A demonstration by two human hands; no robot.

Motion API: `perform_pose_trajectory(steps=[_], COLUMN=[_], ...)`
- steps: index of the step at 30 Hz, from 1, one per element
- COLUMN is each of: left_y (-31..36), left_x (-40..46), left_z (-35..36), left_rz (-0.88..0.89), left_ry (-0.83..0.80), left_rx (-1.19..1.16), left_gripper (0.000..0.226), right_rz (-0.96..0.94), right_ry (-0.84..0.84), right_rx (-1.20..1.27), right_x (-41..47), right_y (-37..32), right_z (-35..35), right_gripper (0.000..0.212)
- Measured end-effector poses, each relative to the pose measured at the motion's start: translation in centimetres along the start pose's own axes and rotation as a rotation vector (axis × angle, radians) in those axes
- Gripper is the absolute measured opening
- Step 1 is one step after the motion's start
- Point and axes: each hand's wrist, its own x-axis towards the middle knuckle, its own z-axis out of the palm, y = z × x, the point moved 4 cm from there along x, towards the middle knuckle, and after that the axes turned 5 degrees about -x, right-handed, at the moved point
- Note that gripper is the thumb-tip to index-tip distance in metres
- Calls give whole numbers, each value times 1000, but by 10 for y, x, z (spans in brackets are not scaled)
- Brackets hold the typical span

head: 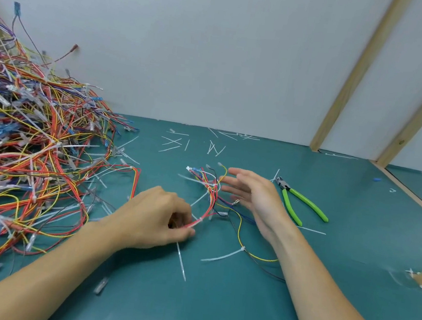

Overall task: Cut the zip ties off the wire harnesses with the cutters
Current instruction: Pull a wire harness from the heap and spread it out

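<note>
Preparation of one wire harness for cutting, seen from the head camera. The left hand (155, 217) pinches the near end of a small wire harness (210, 197) at the centre of the green tabletop (238, 311), its fingers (185, 233) curled round the red wires just beside a white zip tie (199, 220) that is not yet cut. The right hand (252, 194), at about 1 o'clock from the left hand, hovers just beside the harness with its fingers straight and apart, holding nothing. The green-handled cutters (299, 201) lie untouched on the tabletop at 3 o'clock from the right hand, near it, handles spread. A second uncut zip tie (224, 254) sits on a yellow wire at 5 o'clock from the left hand. A large pile of tied harnesses (25, 151) fills the 9 o'clock side, and trimmed tie scraps (195, 144) lie scattered toward 12 o'clock, near the white wall. By judgement, the step in hand is laying out and steadying the harness; the next move calls for the right hand to take up the cutters, then bring the blades onto the tie band alone, clear of the wire insulation.
</note>
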Motion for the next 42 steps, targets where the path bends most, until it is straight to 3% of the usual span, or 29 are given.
perform_pose_trajectory(steps=[2, 5, 6, 9, 11, 14, 19, 23, 26, 29, 35, 39, 42], left_y=[-5, -21, -27, -42, -49, -54, -56, -61, -60, -57, -46, -35, -24], left_x=[0, -4, -6, -10, -12, -13, -10, -7, -4, -3, 0, 2, 3], left_z=[-3, -15, -19, -23, -22, -23, -23, -19, -18, -16, -18, -17, -8], left_rz=[-61, -220, -278, -431, -487, -505, -435, -455, -444, -416, -366, -318, -219], left_ry=[84, 350, 429, 516, 532, 591, 670, 711, 718, 687, 581, 524, 409], left_rx=[-26, -67, -66, -17, -35, -134, -381, -844, -982, -1024, -1039, -1007, -882], left_gripper=[18, 16, 15, 14, 17, 21, 21, 26, 29, 30, 38, 40, 36], right_rz=[1, -64, -71, 18, 27, -45, -181, -40, 61, 91, 84, 47, 71], right_ry=[95, 312, 308, -16, -210, -359, -415, -526, -505, -459, -483, -457, -494], right_rx=[-65, -518, -673, -972, -1081, -1046, -835, -149, 425, 666, 647, 338, 164], right_x=[3, 3, 2, -3, -11, -23, -25, -17, -11, -7, -9, -11, -17], right_y=[2, -3, -4, -1, -2, -3, 2, 0, 1, 3, 2, 3, 3], right_z=[-7, -24, -28, -21, -10, 12, 38, 21, 9, 8, 15, 17, 30], right_gripper=[24, 16, 25, 58, 51, 44, 15, 14, 4, 7, 8, 5, 37])
